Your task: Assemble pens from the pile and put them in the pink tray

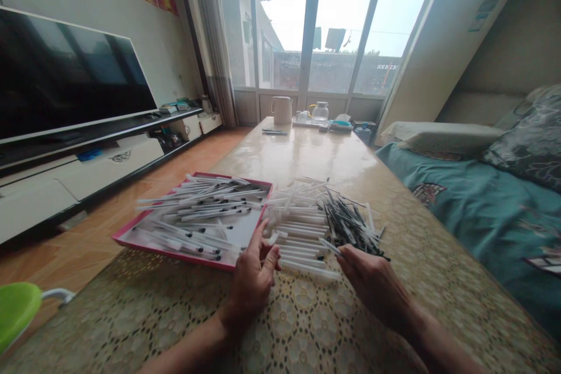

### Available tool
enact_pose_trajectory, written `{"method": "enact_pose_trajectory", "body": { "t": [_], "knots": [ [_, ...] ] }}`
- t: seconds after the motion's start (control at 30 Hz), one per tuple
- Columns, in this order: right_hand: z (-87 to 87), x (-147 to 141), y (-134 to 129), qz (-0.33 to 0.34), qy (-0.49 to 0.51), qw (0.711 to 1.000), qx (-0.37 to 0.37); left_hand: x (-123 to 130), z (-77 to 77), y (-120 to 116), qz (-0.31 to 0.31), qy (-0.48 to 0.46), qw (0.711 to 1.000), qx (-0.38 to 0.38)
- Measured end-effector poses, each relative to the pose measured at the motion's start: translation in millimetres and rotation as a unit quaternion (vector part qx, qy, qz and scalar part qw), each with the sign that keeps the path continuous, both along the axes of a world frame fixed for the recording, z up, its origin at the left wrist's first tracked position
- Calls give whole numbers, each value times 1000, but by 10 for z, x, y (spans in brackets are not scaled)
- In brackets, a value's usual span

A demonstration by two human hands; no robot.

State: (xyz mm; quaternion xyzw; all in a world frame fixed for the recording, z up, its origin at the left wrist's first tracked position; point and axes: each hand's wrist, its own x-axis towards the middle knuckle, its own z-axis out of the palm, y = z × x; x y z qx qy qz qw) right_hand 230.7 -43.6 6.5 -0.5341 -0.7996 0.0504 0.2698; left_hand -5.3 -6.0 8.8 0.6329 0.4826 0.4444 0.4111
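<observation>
My left hand (256,266) is closed on a small whitish piece beside the right edge of a red-rimmed tray (175,256). Many white pens with black tips (210,207) lie in that tray, some jutting over its left rim. White tubes (302,231) are spread on the table between my hands. My right hand (368,274) pinches a thin pen refill (329,246), its end pointing up and left over the tubes. Just beyond that hand is a pile of dark refills (350,222).
A patterned table (302,310) runs toward the window. At its far end stand a beige pitcher (281,110), a glass jar (320,113) and a turquoise item (340,124). A green stool (17,310) is at the lower left, and a bed (473,210) lies along the right.
</observation>
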Motion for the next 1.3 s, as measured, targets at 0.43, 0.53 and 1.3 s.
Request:
{"method": "enact_pose_trajectory", "body": {
  "t": [0.43,0.53,1.3],
  "knots": [
    [-75,-289,-88,97,-28,994,-45,145,-88,-73,-242,-164,934,-208],
    [-46,-298,-107,105,-1,992,-62,132,-71,-62,-238,-175,930,-217],
    [39,26,-42,31,172,968,-181,69,-84,27,-125,-289,919,-237]
  ]
}}
